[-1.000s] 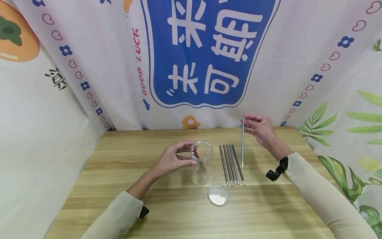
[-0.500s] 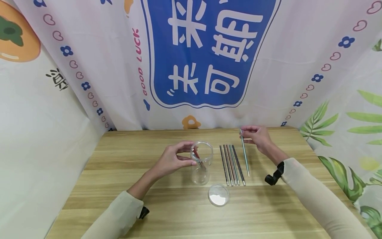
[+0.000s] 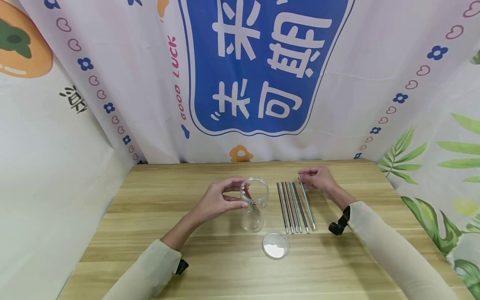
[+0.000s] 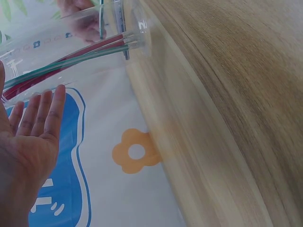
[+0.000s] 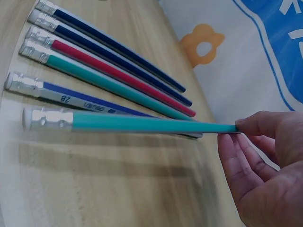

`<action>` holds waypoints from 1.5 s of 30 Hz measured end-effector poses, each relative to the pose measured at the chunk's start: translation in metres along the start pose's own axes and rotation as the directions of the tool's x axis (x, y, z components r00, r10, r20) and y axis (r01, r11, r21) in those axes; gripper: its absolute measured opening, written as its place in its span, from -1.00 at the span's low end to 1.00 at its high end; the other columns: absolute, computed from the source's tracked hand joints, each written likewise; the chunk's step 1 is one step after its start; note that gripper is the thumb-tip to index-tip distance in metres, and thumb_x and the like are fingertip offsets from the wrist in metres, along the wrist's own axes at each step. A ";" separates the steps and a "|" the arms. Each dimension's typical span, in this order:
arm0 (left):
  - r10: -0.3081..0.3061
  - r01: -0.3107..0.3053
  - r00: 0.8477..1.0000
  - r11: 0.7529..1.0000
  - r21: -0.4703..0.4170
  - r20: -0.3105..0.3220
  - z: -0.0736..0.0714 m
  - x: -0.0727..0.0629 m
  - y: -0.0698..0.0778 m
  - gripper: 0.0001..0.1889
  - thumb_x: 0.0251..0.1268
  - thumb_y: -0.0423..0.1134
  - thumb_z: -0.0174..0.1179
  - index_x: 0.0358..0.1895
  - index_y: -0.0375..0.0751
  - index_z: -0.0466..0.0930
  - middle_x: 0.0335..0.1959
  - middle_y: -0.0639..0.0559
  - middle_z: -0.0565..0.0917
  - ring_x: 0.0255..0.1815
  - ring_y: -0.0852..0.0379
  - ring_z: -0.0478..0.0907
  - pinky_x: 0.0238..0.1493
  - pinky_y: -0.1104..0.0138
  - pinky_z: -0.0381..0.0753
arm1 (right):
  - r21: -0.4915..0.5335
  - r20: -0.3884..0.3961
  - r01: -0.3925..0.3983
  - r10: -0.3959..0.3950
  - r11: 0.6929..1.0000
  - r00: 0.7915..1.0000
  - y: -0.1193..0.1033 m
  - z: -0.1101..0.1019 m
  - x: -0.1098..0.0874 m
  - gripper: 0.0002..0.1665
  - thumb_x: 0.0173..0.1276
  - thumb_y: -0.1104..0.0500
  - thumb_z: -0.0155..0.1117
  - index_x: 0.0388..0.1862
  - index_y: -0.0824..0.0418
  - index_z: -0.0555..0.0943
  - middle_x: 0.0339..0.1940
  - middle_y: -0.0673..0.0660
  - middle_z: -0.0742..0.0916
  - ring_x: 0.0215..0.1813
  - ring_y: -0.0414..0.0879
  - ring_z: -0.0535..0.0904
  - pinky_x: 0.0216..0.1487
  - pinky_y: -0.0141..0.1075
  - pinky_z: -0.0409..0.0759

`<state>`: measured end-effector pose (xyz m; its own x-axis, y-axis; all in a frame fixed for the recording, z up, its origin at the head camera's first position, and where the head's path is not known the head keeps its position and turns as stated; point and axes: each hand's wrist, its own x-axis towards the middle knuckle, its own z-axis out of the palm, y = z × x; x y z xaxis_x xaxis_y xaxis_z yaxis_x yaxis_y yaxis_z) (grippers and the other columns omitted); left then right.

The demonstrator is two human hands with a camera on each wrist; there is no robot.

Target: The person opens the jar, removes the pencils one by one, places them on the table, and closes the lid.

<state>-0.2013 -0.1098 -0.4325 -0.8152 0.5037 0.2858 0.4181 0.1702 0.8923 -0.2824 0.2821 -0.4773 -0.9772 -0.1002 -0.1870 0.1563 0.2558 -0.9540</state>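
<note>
A tall transparent jar point(image 3: 253, 221) stands upright on the table, and my left hand point(image 3: 217, 199) grips it near the rim, thumb on one side and fingers on the other. Red and green pencils point(image 4: 71, 65) lean inside it. At the right, my right hand point(image 3: 318, 181) pinches a green pencil point(image 5: 142, 124) by its far end between thumb and fingers. Its white eraser end points toward the front of the table. Beside it lies a row of several pencils point(image 3: 291, 208), dark blue, red, green and blue-silver, with their eraser ends also toward the front.
A round clear lid point(image 3: 275, 245) lies flat in front of the jar. The wooden table point(image 3: 157, 183) ends at the back against a printed curtain point(image 3: 210, 146). Patterned cloth also hangs at both sides.
My right hand has lowered and come toward the row, bringing the green pencil down beside the other pencils. The left hand and the jar have stayed in place.
</note>
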 end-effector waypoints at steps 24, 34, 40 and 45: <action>-0.024 0.024 1.000 1.000 -0.005 -0.009 0.001 0.000 0.001 -0.35 0.16 -0.34 0.61 0.35 -0.17 0.59 0.26 -0.07 0.72 0.23 -0.09 0.72 0.10 0.28 0.82 | -0.133 -0.006 -0.038 0.038 0.990 0.999 0.015 0.012 0.007 -0.61 0.44 0.41 0.39 0.22 0.47 0.64 -0.02 0.29 0.79 -0.23 -0.14 0.76 -0.16 -0.29 0.87; -0.020 0.020 1.000 1.000 -0.006 -0.010 0.001 0.000 0.000 -0.35 0.16 -0.34 0.61 0.35 -0.18 0.59 0.25 -0.07 0.73 0.23 -0.08 0.72 0.10 0.27 0.82 | -0.239 -0.017 -0.013 0.009 0.971 1.000 0.013 0.014 0.005 -0.70 0.46 0.41 0.35 0.14 0.45 0.69 -0.14 0.23 0.78 -0.29 -0.15 0.74 -0.23 -0.34 0.86; -0.016 0.016 1.000 1.000 -0.009 -0.008 0.001 0.000 0.000 -0.35 0.16 -0.35 0.61 0.35 -0.19 0.58 0.25 -0.09 0.73 0.23 -0.09 0.72 0.09 0.27 0.82 | -0.276 -0.023 0.002 -0.009 0.961 1.000 0.015 0.015 0.006 -0.73 0.45 0.41 0.35 0.10 0.44 0.70 -0.18 0.22 0.78 -0.33 -0.16 0.74 -0.27 -0.35 0.85; -0.017 0.017 1.000 1.000 -0.009 -0.007 0.001 -0.001 0.001 -0.34 0.16 -0.35 0.61 0.36 -0.18 0.58 0.25 -0.10 0.72 0.23 -0.10 0.72 0.09 0.27 0.82 | -0.282 -0.035 0.006 -0.017 0.959 0.999 0.018 0.017 0.007 -0.74 0.44 0.41 0.36 0.07 0.44 0.72 -0.19 0.21 0.80 -0.33 -0.17 0.74 -0.28 -0.37 0.84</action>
<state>-0.2001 -0.1093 -0.4322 -0.8246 0.4953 0.2732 0.4008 0.1708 0.9001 -0.2837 0.2698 -0.5001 -0.9841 -0.0711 -0.1628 0.1034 0.5158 -0.8505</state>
